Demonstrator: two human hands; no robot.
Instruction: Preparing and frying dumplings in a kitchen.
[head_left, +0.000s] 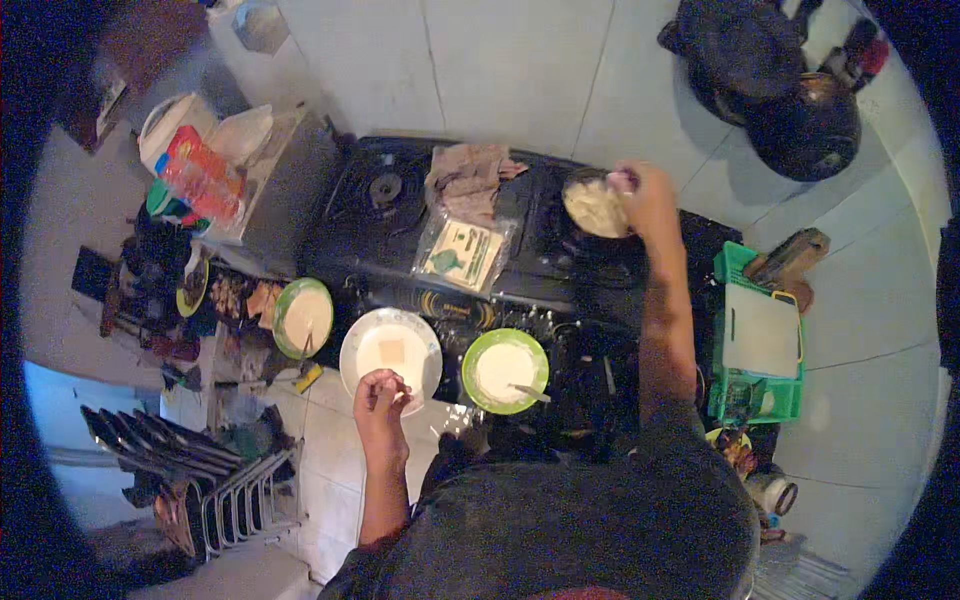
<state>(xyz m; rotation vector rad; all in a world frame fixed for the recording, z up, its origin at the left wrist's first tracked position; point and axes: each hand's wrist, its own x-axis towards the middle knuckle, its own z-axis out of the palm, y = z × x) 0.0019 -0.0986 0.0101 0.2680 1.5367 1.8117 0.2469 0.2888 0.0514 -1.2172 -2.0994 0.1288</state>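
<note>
My right hand (651, 196) reaches to the far right of the stove and grips a small pinkish-purple thing (622, 180), too blurred to name. Just under it is a round container of pale, lumpy food (596, 208). My left hand (381, 399) hovers over the near edge of a white plate with a patterned rim (352, 349), thumb and fingers drawn together; whether they pinch something cannot be seen. A thin, pale square sheet (391, 351) lies on that plate. Right of it, a green-rimmed bowl (541, 360) contains white batter or powder and a spoon (531, 392).
Between the burners of the black stove (352, 202) lie a clear packet of square sheets (466, 253) and a crumpled brown cloth (469, 180). Another green bowl (280, 322) stands left. A green basket (793, 405) with a white board (761, 330) stands right; stacked chairs (247, 499) are lower left.
</note>
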